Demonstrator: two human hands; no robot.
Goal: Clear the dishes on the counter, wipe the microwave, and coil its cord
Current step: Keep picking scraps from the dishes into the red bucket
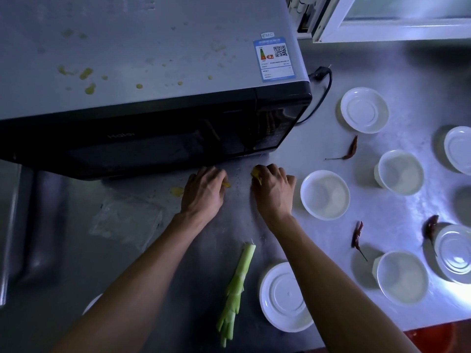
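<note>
Left hand (204, 189): fingers curled down on the steel bench (382, 207), pinching a small yellow food scrap (226, 184) at the fingertips. A yellow smear (176, 191) lies just left of them. Grey-topped black microwave (142, 80), spattered yellow, sits just beyond the fingers.

Right hand (274, 189): fingers curled round a yellow scrap piece (256, 174).

Risks, judged: scraps are small and likely soft, so the pinch could smear them. White round plastic bowl (325, 194) sits just right of the right fingers, so a sideways sweep could knock it. Black power cord (325, 85) trails uncoiled beyond the bowls and could snag.
</note>
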